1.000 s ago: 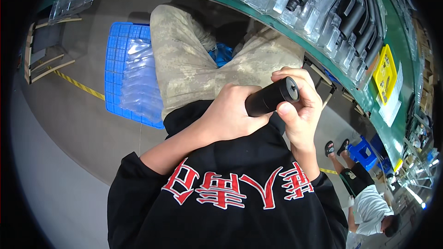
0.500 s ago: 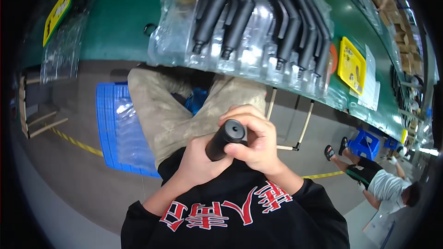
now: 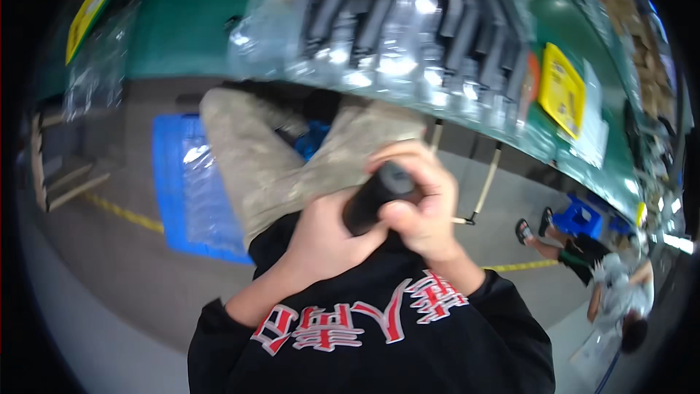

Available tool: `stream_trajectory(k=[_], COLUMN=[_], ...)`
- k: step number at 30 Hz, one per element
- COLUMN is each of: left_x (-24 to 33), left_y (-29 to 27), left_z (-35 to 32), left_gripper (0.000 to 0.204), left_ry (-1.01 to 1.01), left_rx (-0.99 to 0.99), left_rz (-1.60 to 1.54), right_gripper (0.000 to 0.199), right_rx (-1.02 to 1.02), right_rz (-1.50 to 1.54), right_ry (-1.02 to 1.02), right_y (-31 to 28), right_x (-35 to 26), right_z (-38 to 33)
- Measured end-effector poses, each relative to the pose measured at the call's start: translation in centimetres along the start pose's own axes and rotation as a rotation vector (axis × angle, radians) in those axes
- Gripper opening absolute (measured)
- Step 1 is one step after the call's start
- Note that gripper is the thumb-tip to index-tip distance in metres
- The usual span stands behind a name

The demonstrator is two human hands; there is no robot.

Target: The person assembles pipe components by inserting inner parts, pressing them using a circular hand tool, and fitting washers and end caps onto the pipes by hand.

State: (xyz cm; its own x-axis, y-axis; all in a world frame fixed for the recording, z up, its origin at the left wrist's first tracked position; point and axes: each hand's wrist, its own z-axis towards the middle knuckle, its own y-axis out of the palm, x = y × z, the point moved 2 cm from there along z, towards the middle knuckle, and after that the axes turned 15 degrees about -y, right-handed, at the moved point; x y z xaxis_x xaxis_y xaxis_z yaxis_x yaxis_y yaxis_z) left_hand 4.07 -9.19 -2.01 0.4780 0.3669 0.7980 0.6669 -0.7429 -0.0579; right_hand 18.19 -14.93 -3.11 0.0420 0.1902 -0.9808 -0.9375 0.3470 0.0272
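Observation:
A black cylindrical part (image 3: 370, 203) with a rounded end stands tilted in front of my body, blurred by motion. My left hand (image 3: 321, 237) is closed around its lower side. My right hand (image 3: 432, 204) grips it from the right, fingers curled over the far side and the thumb pressed near the upper end. The rest of the part is hidden by my hands. Beyond my lap, several black angled tube-like parts (image 3: 459, 44) lie side by side on clear plastic bags (image 3: 273, 36) along the near edge of the green table (image 3: 186, 36).
A yellow tray (image 3: 560, 91) with small pieces sits to the right on the table; another yellow tray (image 3: 90, 11) is at the far left. A blue crate (image 3: 171, 190) with clear plastic stands on the floor. At right, another person (image 3: 623, 292) is near a blue stool (image 3: 580, 215).
Both hands and the black cylindrical part have shifted right and slightly upward, still gripped. The whole view has moved slightly and blurred. The other person at right has changed posture.

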Motion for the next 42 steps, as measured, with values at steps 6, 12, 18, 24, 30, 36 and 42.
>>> stream_trajectory(k=[6,12,18,24,30,36,42], left_x=[-0.7,0.9,4.6,3.9,2.0,0.2,-0.1], left_y=[-1.6,-2.0,-3.0,-6.1,-7.7,-7.8,-8.2], left_z=[0.0,1.0,0.3,0.4,-0.5,0.1,0.3], left_gripper=[0.025,0.039,0.055,0.049,0.039,0.03,0.027], left_ry=[0.029,0.337,0.346,0.407,0.395,0.334,0.355], left_rx=[-0.071,-0.459,0.093,0.149,0.196,0.216,0.207], left_rz=[-0.02,-0.935,-0.248,-0.146,-0.106,-0.215,-0.198], right_gripper=[0.059,0.07,0.039,0.038,0.054,0.077,0.081], right_rx=[-0.126,-0.331,0.108,0.293,0.223,-0.135,-0.291], right_rz=[0.035,-0.103,0.399,0.256,-0.811,-1.348,-1.495], right_ry=[-0.213,-0.149,0.11,0.188,-0.04,-0.41,-0.455], right_y=[0.7,1.4,1.6,-2.1,-4.6,-4.0,-4.2], right_x=[0.5,-0.9,-0.7,-0.4,-2.7,0.2,4.1], right_z=[0.7,-0.7,-0.1,9.8,10.7,13.8,16.0])
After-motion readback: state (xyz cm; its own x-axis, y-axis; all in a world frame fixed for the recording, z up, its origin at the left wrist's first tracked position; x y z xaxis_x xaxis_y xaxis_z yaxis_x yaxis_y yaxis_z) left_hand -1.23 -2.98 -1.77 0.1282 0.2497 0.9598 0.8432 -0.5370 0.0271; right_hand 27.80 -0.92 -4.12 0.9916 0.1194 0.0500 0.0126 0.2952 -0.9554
